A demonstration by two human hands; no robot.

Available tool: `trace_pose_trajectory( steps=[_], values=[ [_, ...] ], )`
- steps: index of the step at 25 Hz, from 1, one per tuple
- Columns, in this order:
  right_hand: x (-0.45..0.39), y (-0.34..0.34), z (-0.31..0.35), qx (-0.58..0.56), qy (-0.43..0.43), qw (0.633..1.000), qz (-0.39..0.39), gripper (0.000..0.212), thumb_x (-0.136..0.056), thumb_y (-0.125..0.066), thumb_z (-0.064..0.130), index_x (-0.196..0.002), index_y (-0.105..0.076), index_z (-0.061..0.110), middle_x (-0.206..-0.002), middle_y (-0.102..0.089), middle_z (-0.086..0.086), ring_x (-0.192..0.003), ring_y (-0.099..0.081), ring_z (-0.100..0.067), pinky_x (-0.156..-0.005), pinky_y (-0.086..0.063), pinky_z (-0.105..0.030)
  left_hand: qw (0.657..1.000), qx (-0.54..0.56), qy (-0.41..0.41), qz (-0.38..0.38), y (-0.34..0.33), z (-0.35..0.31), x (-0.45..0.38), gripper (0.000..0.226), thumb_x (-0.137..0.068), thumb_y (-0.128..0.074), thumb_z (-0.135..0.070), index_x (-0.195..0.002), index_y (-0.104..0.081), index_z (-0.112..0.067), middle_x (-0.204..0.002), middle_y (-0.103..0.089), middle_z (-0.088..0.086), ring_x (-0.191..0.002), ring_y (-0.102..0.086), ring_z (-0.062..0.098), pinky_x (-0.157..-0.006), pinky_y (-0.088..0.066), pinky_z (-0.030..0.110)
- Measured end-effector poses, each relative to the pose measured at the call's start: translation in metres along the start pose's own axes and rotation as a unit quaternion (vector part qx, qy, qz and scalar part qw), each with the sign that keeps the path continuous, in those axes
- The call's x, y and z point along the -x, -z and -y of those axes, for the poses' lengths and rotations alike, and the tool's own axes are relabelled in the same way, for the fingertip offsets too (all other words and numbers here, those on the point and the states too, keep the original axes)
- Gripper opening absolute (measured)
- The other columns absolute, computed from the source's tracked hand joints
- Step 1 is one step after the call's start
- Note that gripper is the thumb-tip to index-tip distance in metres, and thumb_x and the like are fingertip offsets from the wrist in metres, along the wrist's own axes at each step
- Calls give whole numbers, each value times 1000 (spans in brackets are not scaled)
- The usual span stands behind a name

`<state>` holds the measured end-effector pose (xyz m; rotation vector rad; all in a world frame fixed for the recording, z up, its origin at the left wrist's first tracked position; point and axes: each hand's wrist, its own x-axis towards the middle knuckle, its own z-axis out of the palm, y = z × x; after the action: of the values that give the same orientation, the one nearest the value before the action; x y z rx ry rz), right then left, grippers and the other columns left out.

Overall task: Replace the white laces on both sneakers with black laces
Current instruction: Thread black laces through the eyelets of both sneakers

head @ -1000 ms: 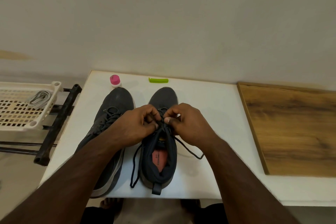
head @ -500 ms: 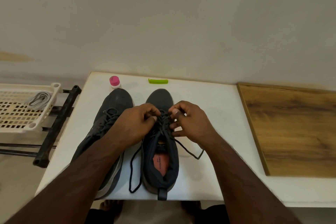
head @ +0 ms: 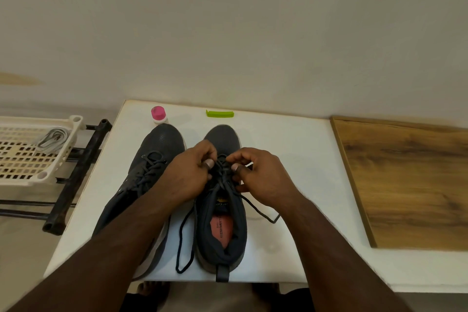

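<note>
- Both hands, left hand (head: 186, 180) and right hand (head: 263, 177), pinch the black lace (head: 183, 240) atop the dark mesh sneaker (head: 222, 235).
- Below the hands, its red insole (head: 222, 232) carries print too blurred to read.

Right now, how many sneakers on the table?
2. The left sneaker lies partly under the left forearm; the right sneaker sits beside it, both hands at its laces. None seem hidden.

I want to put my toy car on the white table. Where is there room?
Bare white table lies between the right sneaker and the wooden board. Another small patch sits between the pink-capped bottle and green clip. It is crowded around the left sneaker and both hands.
</note>
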<state>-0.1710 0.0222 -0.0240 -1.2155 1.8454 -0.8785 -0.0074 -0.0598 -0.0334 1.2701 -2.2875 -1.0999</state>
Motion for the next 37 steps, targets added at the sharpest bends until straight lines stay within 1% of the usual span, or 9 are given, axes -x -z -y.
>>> trace_pose_trajectory(
  steps=[2,5,11,17,21,27,31,35,37],
  values=[
    [-1,0,0,11,2,1000,-2,19,-98,-61,10,-105,-73,24,-88,-67,9,-75,-72,-16,-70,-64,-38,999,37,29,16,5,1,1,21,-98,-51,-14,-86,-54,-32,-76,-66,-3,-66,-66,6,-64,-53,24],
    [-2,0,-1,15,5,1000,-8,17,-97,-62,12,-104,-73,24,-88,-67,11,-71,-73,-17,-68,-64,-39,998,42,-12,42,12,0,2,18,-96,-59,-19,-90,-61,-36,-80,-67,-11,-70,-66,2,-62,-49,13],
    [-2,-2,-1,37,20,999,-8,15,-97,-64,16,-103,-73,26,-87,-68,12,-70,-72,-15,-69,-63,-39,996,83,38,6,9,-2,1,19,-98,-55,-13,-84,-60,-24,-72,-70,1,-62,-69,7,-54,-47,9],
    [-3,-4,-1,21,7,999,-27,25,-100,-58,13,-118,-70,23,-94,-68,12,-74,-71,-11,-68,-64,-35,995,85,25,43,14,0,2,19,-97,-58,-16,-90,-65,-32,-78,-72,-6,-68,-70,6,-62,-53,15],
    [-9,-9,1,171,63,983,-26,27,-100,-57,19,-122,-70,27,-99,-56,7,-90,-57,-11,-83,-48,-27,994,97,41,32,13,-2,3,21,-98,-56,-10,-87,-64,-26,-76,-72,-2,-66,-71,8,-58,-52,11],
    [-14,-12,3,240,89,966,-27,25,-98,-55,16,-111,-73,28,-81,-42,14,-80,-46,-11,-72,-36,-27,989,133,38,47,15,-2,4,20,-99,-55,-8,-88,-64,-23,-82,-72,1,-71,-73,12,-66,-57,20],
    [-15,-18,2,292,86,952,-15,19,-91,-50,10,-97,-60,25,-80,-40,11,-75,-46,-17,-62,-31,-31,991,113,31,63,16,0,4,19,-97,-57,-10,-89,-64,-27,-81,-72,-5,-72,-72,9,-67,-57,20],
    [-16,-22,-1,205,30,977,-47,27,-88,-42,1,-88,-48,26,-88,-52,2,-73,-47,-12,-56,-29,-24,993,93,36,64,15,2,3,16,-93,-62,-13,-95,-61,-29,-77,-72,-11,-69,-71,7,-72,-57,27],
    [-16,-18,-1,164,27,985,-50,28,-91,-41,-1,-90,-51,25,-90,-56,-1,-74,-53,-15,-59,-39,-27,994,88,37,61,14,3,2,18,-92,-62,-13,-97,-60,-30,-77,-72,-11,-69,-71,6,-72,-57,27]
  ],
)
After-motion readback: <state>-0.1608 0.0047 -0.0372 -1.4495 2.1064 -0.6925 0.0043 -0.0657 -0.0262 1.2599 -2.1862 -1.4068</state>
